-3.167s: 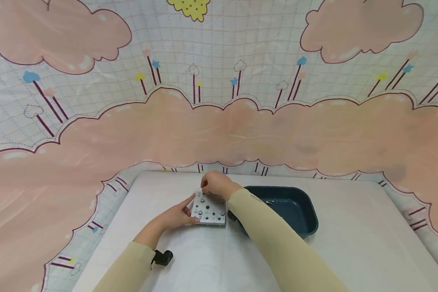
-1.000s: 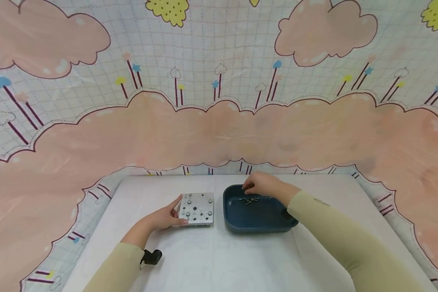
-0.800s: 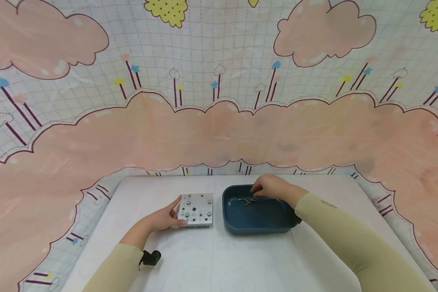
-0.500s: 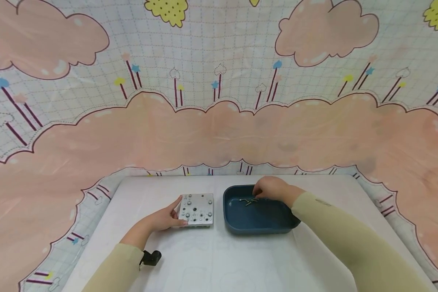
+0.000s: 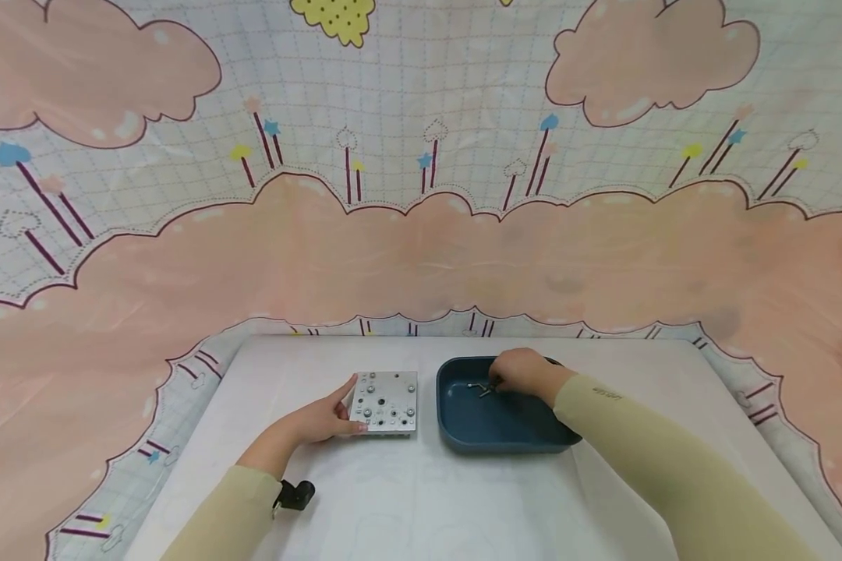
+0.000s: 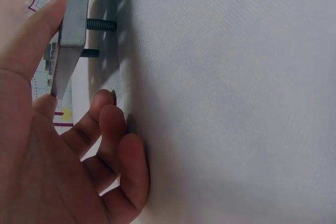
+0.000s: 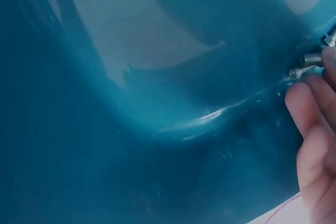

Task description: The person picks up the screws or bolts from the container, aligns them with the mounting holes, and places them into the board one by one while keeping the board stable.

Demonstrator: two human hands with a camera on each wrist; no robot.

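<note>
In the head view, the left hand [image 5: 316, 419] grasps the metal plate [image 5: 393, 399] by its left side, one digit at the far left corner and the thumb at the near left corner. The plate sits on the white table [image 5: 393, 499], just left of the blue tray [image 5: 491, 430], with a narrow gap between them. The right hand [image 5: 526, 370] is down inside the tray, its fingertips at the small metal screws [image 5: 479, 388] near the far left part of the floor.

In the left wrist view, two digits bear on the plate's edges, set apart by its width. The other fingers [image 6: 134, 171] curl loosely beside the tabletop. Threaded ends [image 6: 102, 24] stick out from the plate's underside.

In the right wrist view, the right hand's bent fingers lie close together at the frame's edge, one tip seemingly against a screw. Whether they pinch it, I cannot tell.
</note>
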